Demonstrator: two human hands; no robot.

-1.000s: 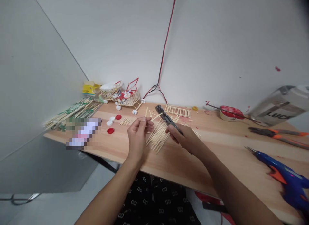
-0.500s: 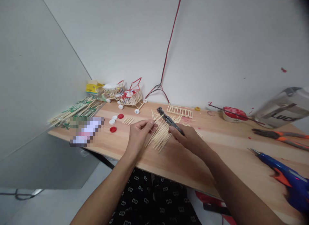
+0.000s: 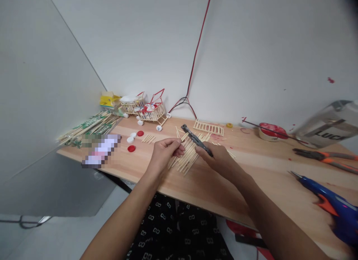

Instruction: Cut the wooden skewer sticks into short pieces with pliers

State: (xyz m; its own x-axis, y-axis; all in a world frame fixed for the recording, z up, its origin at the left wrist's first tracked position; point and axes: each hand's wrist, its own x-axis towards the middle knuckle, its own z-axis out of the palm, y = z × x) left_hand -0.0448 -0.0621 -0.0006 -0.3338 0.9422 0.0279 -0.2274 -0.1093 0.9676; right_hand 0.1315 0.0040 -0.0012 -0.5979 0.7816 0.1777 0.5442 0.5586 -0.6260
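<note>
Head view: both hands at a pile of sticks

The left hand (image 3: 163, 154) pinches one thin wooden stick (image 3: 184, 137) between thumb and fingertips, its grip closed on the near end. The stick's free end points up and to the right, away from the grip. The right hand (image 3: 220, 161) is clenched around the handles of a dark cutter (image 3: 195, 139), whose head reaches forward and to the left of that grip and ends just beside the tip of the held stick. I cannot tell whether the two touch.

Between and just below the two grips, a pile of sticks (image 3: 186, 159) lies loose on the wooden surface (image 3: 212, 185). Beyond the right grip, near the wall, lies a small ladder frame (image 3: 209, 128). To the left of the left grip lie red and white caps (image 3: 131, 148), and further back stand two little stick carts (image 3: 152, 113). Well to the right of the right grip lie orange-handled pliers (image 3: 324, 155) and a blue glue gun (image 3: 332, 204).
</note>
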